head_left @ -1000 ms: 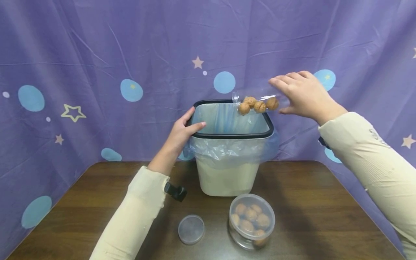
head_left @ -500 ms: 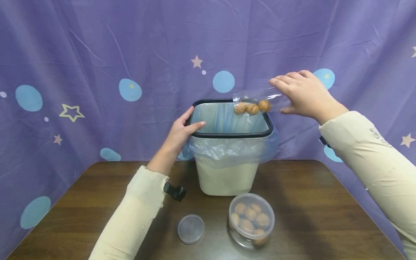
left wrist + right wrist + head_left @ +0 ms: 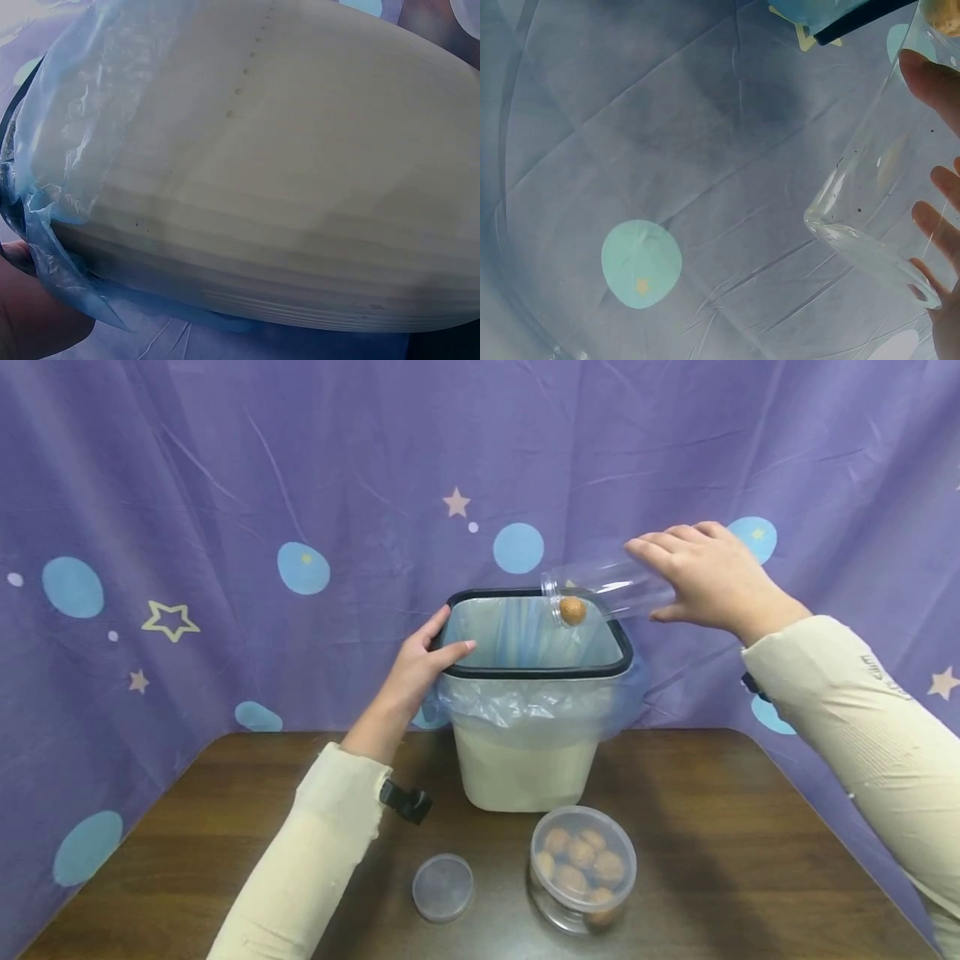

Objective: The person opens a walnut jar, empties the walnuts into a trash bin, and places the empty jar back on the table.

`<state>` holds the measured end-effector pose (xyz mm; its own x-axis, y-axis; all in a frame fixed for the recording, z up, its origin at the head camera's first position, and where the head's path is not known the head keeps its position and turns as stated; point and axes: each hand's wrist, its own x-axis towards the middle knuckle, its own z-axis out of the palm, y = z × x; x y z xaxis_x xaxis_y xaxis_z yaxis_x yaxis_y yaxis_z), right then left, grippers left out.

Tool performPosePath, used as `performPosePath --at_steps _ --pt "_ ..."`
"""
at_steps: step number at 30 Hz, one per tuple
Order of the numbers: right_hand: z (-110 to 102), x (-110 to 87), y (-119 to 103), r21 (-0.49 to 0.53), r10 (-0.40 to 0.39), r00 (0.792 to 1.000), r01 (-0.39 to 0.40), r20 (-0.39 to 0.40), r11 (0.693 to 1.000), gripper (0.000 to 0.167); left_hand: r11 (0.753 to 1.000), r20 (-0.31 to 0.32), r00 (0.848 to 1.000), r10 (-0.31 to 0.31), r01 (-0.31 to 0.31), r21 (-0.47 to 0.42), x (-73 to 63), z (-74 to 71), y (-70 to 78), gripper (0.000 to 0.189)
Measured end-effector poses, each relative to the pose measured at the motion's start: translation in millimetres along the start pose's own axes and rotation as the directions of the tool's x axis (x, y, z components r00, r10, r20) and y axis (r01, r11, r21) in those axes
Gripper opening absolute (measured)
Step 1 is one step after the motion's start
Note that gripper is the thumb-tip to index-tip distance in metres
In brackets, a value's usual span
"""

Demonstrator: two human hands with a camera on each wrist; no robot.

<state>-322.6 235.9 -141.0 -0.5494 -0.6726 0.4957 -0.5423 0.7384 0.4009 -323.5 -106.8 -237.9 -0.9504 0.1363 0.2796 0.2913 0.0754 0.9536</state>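
My right hand (image 3: pixel 701 572) grips a clear plastic jar (image 3: pixel 617 583) around its base end, tipped on its side with the mouth toward the left over the bin. One walnut (image 3: pixel 572 610) lies inside, right at the mouth. In the right wrist view, thumb and fingers wrap the see-through jar (image 3: pixel 870 195). A cream trash bin (image 3: pixel 525 768) with a black rim and a blue liner bag (image 3: pixel 517 706) stands upright on the table. My left hand (image 3: pixel 415 668) holds its left rim, thumb over the inside edge. The left wrist view is mostly filled by the bin's wall (image 3: pixel 315 172).
On the wooden table (image 3: pixel 247 827), a lidded clear container (image 3: pixel 582 868) with several walnuts stands in front of the bin. A round translucent lid (image 3: pixel 442 888) lies to its left. A purple patterned curtain (image 3: pixel 375 468) hangs behind.
Several walnuts in the jar have slid toward its mouth and dropped out, leaving one inside. The right hand has shifted very slightly right; the left hand stays on the bin's rim.
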Motion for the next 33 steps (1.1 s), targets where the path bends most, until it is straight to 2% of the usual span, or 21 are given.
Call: performPosePath --at_steps 8,17,23,33 --pt "-2.3 -1.4 0.0 0.016 -0.053 0.998 0.053 0.027 0.998 0.085 1.000 0.005 1.000 0.017 -0.017 0.000 0.7 2.6 2.3 0.077" --pt "-4.7 -3.0 1.4 0.001 -0.073 0.997 0.073 0.016 0.997 0.086 1.000 0.013 1.000 -0.005 0.005 0.012 1.9 3.2 0.7 0.076" --pt "-1.8 -5.0 2.2 -0.002 -0.114 0.993 0.114 -0.007 0.993 0.085 1.000 0.011 1.000 0.000 0.000 0.001 2.2 3.4 -1.2 0.077" --pt "2.5 -3.6 -1.5 -0.032 -0.127 0.992 0.126 -0.027 0.992 0.086 1.000 0.004 1.000 0.014 -0.014 -0.002 1.6 2.3 -4.1 0.076"
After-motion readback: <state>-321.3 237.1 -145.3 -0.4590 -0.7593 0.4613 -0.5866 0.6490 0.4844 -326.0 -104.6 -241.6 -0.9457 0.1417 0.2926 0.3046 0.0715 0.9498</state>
